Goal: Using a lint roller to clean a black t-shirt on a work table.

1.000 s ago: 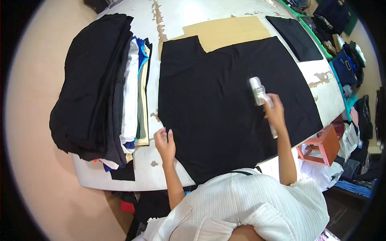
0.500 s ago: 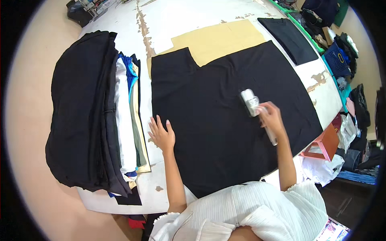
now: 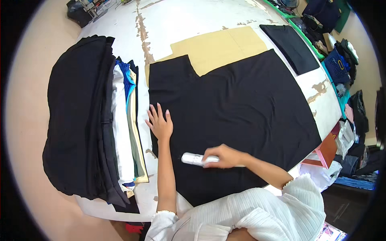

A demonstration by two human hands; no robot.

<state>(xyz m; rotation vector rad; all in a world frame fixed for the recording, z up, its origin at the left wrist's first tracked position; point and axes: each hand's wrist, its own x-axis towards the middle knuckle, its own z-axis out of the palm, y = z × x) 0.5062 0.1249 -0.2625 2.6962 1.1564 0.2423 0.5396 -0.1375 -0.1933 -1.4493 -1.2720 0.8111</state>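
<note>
A large piece of black fabric (image 3: 237, 116) is spread on the table, a notch cut into its far left side. My left hand (image 3: 161, 124) lies flat on the fabric's left edge with its fingers spread. My right hand (image 3: 225, 156) is closed round the handle of a white lint roller (image 3: 193, 159), low over the near left part of the fabric. The roller's head points left toward my left forearm. Part of the handle is hidden by my fingers. Soft wrinkles show on the fabric right of the middle.
A thick pile of folded black cloth (image 3: 76, 116) stands at the left, beside white, blue and cream pieces (image 3: 120, 124). Yellow pattern paper (image 3: 225, 46) shows beyond the fabric. Folded black cloth (image 3: 291, 48) lies far right. A blue basket (image 3: 336, 66) and a reddish stool (image 3: 326, 152) stand off the table's right side.
My right hand has swept the lint roller left and toward me, from the right middle of the fabric. My left hand remains flat at the left edge. Wrinkles have appeared on the right.
</note>
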